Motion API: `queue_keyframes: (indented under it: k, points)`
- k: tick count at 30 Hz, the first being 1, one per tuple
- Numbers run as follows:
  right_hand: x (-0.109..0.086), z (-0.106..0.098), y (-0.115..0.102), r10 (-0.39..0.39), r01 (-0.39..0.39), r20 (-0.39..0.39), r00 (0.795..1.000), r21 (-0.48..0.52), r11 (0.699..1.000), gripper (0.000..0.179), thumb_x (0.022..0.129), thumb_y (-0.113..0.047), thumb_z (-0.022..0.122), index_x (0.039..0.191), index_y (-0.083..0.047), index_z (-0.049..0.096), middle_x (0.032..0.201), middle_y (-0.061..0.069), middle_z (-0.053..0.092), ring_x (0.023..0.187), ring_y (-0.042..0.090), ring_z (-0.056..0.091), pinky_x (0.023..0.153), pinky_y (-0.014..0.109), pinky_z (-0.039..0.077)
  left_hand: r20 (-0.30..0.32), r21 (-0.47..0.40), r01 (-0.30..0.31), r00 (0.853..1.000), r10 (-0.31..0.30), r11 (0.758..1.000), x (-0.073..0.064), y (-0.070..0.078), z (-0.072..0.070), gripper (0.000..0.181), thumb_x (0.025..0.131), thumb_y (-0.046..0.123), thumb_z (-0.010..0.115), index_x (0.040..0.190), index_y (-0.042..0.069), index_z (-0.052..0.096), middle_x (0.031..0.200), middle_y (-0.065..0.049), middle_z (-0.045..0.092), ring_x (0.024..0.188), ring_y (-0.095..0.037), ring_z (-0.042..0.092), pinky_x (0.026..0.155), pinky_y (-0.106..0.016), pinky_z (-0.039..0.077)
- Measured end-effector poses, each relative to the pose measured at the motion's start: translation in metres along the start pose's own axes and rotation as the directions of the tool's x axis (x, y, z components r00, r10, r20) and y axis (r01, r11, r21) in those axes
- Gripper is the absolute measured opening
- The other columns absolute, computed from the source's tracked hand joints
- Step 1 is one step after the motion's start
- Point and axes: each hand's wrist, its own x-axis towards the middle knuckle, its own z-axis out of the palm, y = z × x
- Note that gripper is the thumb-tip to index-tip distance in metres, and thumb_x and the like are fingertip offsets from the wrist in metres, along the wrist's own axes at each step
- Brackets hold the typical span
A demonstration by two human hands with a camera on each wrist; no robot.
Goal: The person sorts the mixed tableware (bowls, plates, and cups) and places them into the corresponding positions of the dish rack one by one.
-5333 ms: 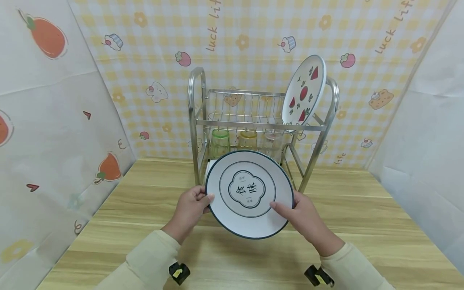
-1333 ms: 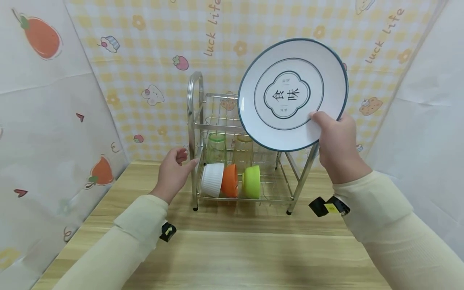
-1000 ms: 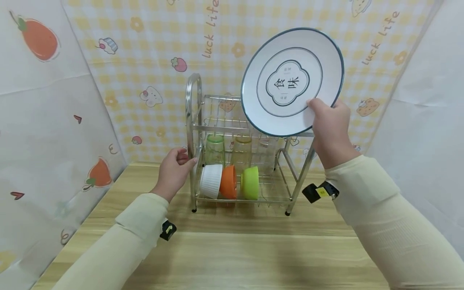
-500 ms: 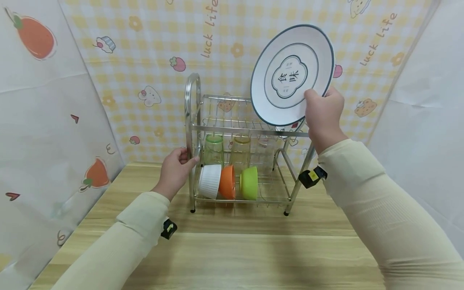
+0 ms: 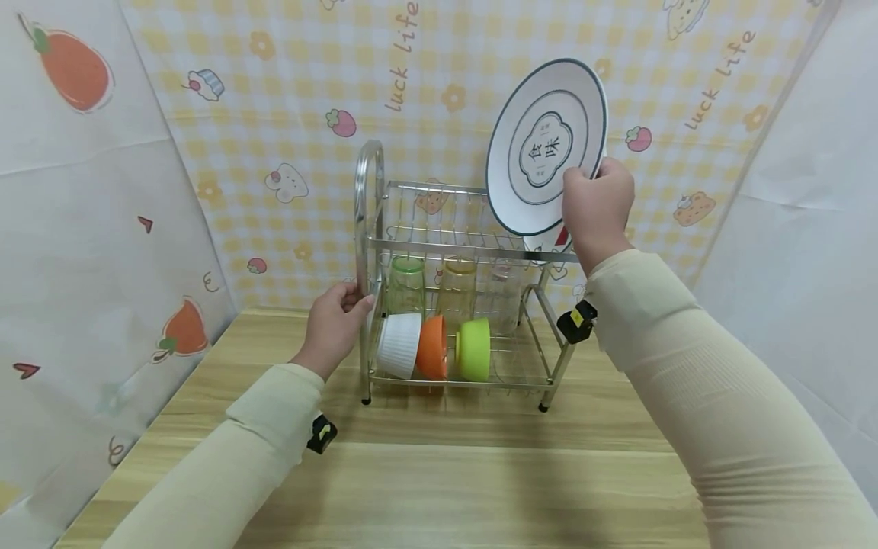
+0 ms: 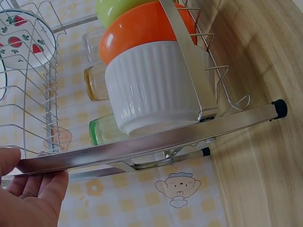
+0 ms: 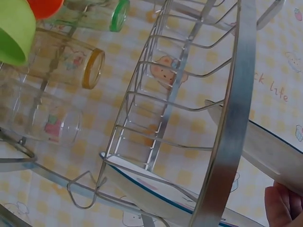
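My right hand point(image 5: 598, 200) pinches the lower right rim of a white plate point(image 5: 542, 198) with a dark blue edge and black lettering. The plate is tilted above the right end of the upper tier of a metal dish rack point(image 5: 439, 246). Behind it a plate with red fruit patterns point(image 6: 26, 45) leans in the wire slots, mostly covered in the head view. My left hand point(image 5: 331, 328) grips the rack's left front post, thumb on one side and fingers on the other, as the left wrist view shows.
On the lower tier a white ribbed bowl point(image 5: 398, 347), an orange bowl point(image 5: 431, 348) and a lime green bowl point(image 5: 473, 349) lie on their sides. Behind them stand green point(image 5: 406, 286), amber point(image 5: 457, 290) and clear point(image 5: 505, 293) glasses. The rack stands on a wooden table point(image 5: 439, 488).
Both hands held the plate low before the rack; the left has since let go and taken the post. The right has raised the plate to the upper right and turned it more edge-on.
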Motion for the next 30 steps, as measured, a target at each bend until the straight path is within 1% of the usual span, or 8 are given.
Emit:
queue_keyframes:
  k: [4, 8, 12, 16, 20, 24, 28, 30]
  points:
    - [0.001, 0.003, 0.002, -0.024, 0.025, 0.011, 1.0, -0.076, 0.997, 0.029, 0.095, -0.017, 0.043, 0.117, -0.006, 0.059, 0.121, 0.008, 0.065, 0.091, 0.015, 0.062, 0.073, 0.025, 0.054, -0.004, 0.015, -0.001, 1.0, 0.001, 1.0, 0.0, 0.0, 0.0, 0.036, 0.1, 0.019, 0.054, 0.127, -0.004, 0.053, 0.119, -0.02, 0.058, 0.111, -0.031, 0.055, 0.093, -0.043, 0.047]
    - [0.002, 0.007, 0.004, -0.065, 0.066, 0.013, 0.998, -0.163, 0.984, 0.029, 0.094, -0.017, 0.043, 0.114, -0.004, 0.06, 0.119, 0.009, 0.066, 0.092, 0.017, 0.065, 0.072, 0.027, 0.056, -0.01, 0.044, -0.005, 1.0, 0.005, 0.999, 0.0, -0.001, 0.0, 0.031, 0.1, 0.019, 0.055, 0.12, -0.004, 0.056, 0.112, -0.019, 0.06, 0.103, -0.03, 0.055, 0.088, -0.041, 0.048]
    - [0.001, 0.012, 0.005, -0.114, 0.117, 0.027, 0.993, -0.208, 0.971, 0.03, 0.094, -0.015, 0.044, 0.115, -0.002, 0.061, 0.118, 0.011, 0.067, 0.097, 0.02, 0.067, 0.075, 0.028, 0.057, -0.013, 0.056, -0.016, 1.0, 0.017, 0.998, 0.001, -0.002, 0.0, 0.029, 0.099, 0.019, 0.055, 0.117, -0.004, 0.058, 0.107, -0.017, 0.061, 0.099, -0.028, 0.056, 0.084, -0.039, 0.048]
    - [0.0, 0.019, 0.007, -0.15, 0.156, 0.043, 0.988, -0.241, 0.958, 0.03, 0.094, -0.013, 0.044, 0.118, 0.0, 0.058, 0.119, 0.013, 0.065, 0.102, 0.021, 0.065, 0.08, 0.028, 0.056, -0.013, 0.057, -0.024, 1.0, 0.025, 0.998, 0.001, -0.002, 0.0, 0.027, 0.099, 0.019, 0.056, 0.114, -0.003, 0.059, 0.105, -0.017, 0.061, 0.097, -0.028, 0.056, 0.083, -0.038, 0.047]
    - [-0.001, 0.025, 0.008, -0.138, 0.149, 0.06, 0.989, -0.276, 0.95, 0.028, 0.095, -0.014, 0.045, 0.117, -0.001, 0.057, 0.118, 0.012, 0.064, 0.103, 0.02, 0.063, 0.082, 0.03, 0.055, -0.012, 0.063, -0.022, 1.0, 0.023, 0.998, 0.0, -0.002, -0.001, 0.027, 0.099, 0.019, 0.056, 0.114, -0.003, 0.059, 0.105, -0.016, 0.061, 0.098, -0.027, 0.056, 0.083, -0.038, 0.048]
    - [-0.002, 0.03, 0.009, -0.115, 0.133, 0.077, 0.99, -0.288, 0.948, 0.027, 0.096, -0.015, 0.047, 0.116, -0.002, 0.057, 0.119, 0.011, 0.064, 0.106, 0.021, 0.063, 0.084, 0.031, 0.055, -0.012, 0.072, -0.027, 1.0, 0.028, 0.997, 0.0, -0.002, -0.001, 0.028, 0.099, 0.02, 0.056, 0.114, -0.003, 0.059, 0.106, -0.016, 0.061, 0.098, -0.027, 0.056, 0.084, -0.039, 0.048]
    - [-0.003, 0.035, 0.011, -0.109, 0.127, 0.075, 0.991, -0.301, 0.945, 0.026, 0.096, -0.016, 0.047, 0.116, -0.002, 0.057, 0.119, 0.012, 0.064, 0.107, 0.022, 0.063, 0.085, 0.033, 0.055, -0.014, 0.073, -0.031, 0.999, 0.032, 0.997, 0.001, -0.003, -0.001, 0.027, 0.098, 0.019, 0.057, 0.113, -0.003, 0.06, 0.106, -0.017, 0.062, 0.098, -0.028, 0.057, 0.084, -0.039, 0.048]
    - [-0.003, 0.037, 0.012, -0.119, 0.134, 0.065, 0.991, -0.314, 0.94, 0.026, 0.095, -0.015, 0.047, 0.114, -0.001, 0.057, 0.117, 0.013, 0.064, 0.105, 0.023, 0.063, 0.085, 0.033, 0.055, -0.014, 0.072, -0.033, 0.999, 0.035, 0.997, 0.002, -0.004, -0.001, 0.027, 0.098, 0.019, 0.057, 0.113, -0.003, 0.06, 0.106, -0.017, 0.062, 0.098, -0.028, 0.057, 0.084, -0.039, 0.049]
